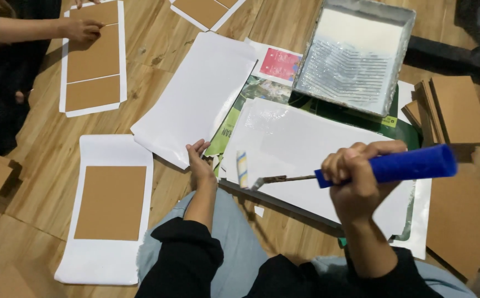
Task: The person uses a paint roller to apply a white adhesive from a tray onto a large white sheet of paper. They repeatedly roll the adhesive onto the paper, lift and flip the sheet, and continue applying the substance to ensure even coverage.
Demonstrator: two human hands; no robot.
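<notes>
The right hand [356, 176] is closed in a full grip around the blue handle [411, 164] of a small paint roller [242, 169], whose sleeve rests near the 9 o'clock edge of the glossy white sheet [312, 154]. The left hand [200, 163] holds nothing; its fingers lie flat, pinning the near corner of a second white sheet [196, 96] just beside the roller. For even coverage, the sleeve is best kept flat and rolled in straight overlapping passes toward 3 o'clock, with the sheet braced against sliding. The roller tray [400, 60] stands at 1 o'clock, overlapping the sheet's far edge, and limits travel there. Cardboard pieces [455, 110] crowd 3 o'clock. A white sheet with a brown card [110, 201] lies at 8 o'clock on the wooden floor [36, 165]. Another person's hand [83, 28] works at 11 o'clock, well apart.
</notes>
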